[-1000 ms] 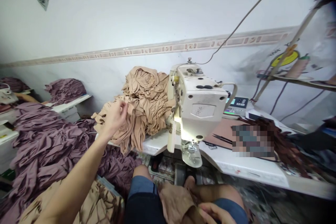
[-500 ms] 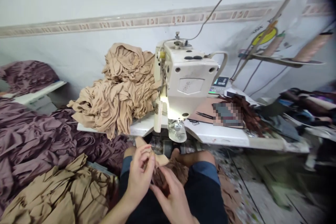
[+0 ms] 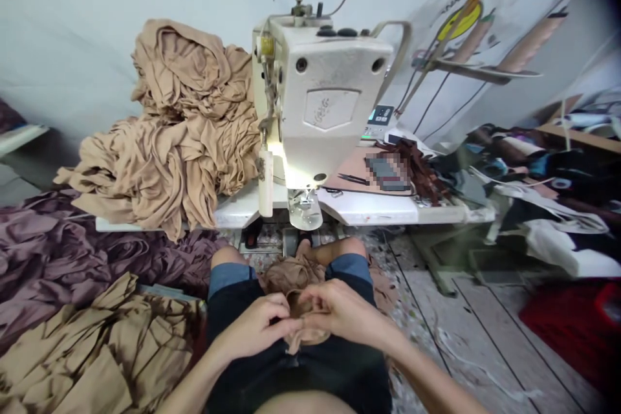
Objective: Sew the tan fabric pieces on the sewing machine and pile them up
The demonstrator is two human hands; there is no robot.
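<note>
Over my lap, my left hand (image 3: 264,326) and my right hand (image 3: 342,312) meet with fingertips pinched on a piece of tan fabric (image 3: 310,336). The piece hangs in a loose loop between them; its exact shape is partly covered by my fingers. More tan-brown fabric (image 3: 286,273) lies between my knees. Beyond my knees stands a white sewing machine (image 3: 323,110), its lamp lit above the needle area and a rounded metal bed (image 3: 305,212) facing me.
A heap of tan fabric (image 3: 160,155) covers the left of the white table (image 3: 383,208). Purple cloth (image 3: 111,259) and folded tan pieces (image 3: 97,349) lie low left. Tweezers (image 3: 353,178) rest right of the machine, near thread cones (image 3: 533,42). A red object (image 3: 572,330) stands at right.
My view has tilted down and shifted. Both hands have come lower over my lap, the right turning inward. A stiff tan piece held earlier now shows as a looped fabric piece.
</note>
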